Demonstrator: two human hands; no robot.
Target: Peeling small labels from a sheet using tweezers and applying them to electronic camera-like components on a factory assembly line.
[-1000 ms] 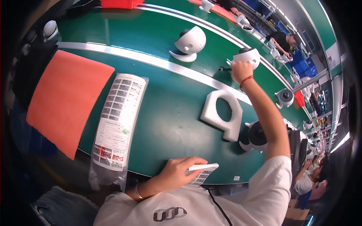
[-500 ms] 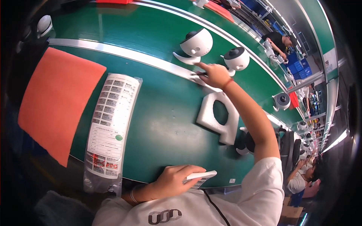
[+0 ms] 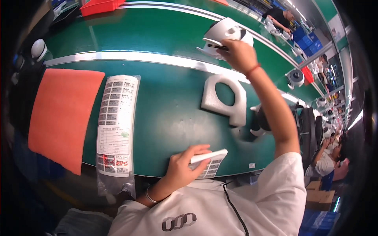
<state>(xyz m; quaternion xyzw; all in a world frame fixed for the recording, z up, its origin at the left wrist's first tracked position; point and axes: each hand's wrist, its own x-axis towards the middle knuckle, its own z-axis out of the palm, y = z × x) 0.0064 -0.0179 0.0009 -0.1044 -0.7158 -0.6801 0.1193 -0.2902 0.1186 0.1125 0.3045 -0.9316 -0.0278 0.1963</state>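
My left hand [image 3: 184, 165] is closed around a white sheet of labels [image 3: 214, 164], held near the table's front edge close to my body. At the far side of the table, my right hand [image 3: 241, 56] is closed on the curved foot of a white, round-bodied device [image 3: 222, 28], which is tilted on the green belt. A slim dark tool [image 3: 217, 46] also shows at its fingers; its kind is hard to make out. Behind that hand, a second round device [image 3: 247, 37] is partly hidden.
A white foam cutout [image 3: 207, 94] lies on the green table, beside a dark-and-white device [image 3: 258, 122]. To the left are a bagged label sheet stack [image 3: 114, 137] and an orange sheet [image 3: 63, 118]. A red tray [image 3: 100, 6] stands at the back. Co-workers sit along the line at right.
My right hand has moved from pointing beside the device's foot to gripping it, and the device is now turned and tilted. The label sheet in my left hand has risen and tipped.
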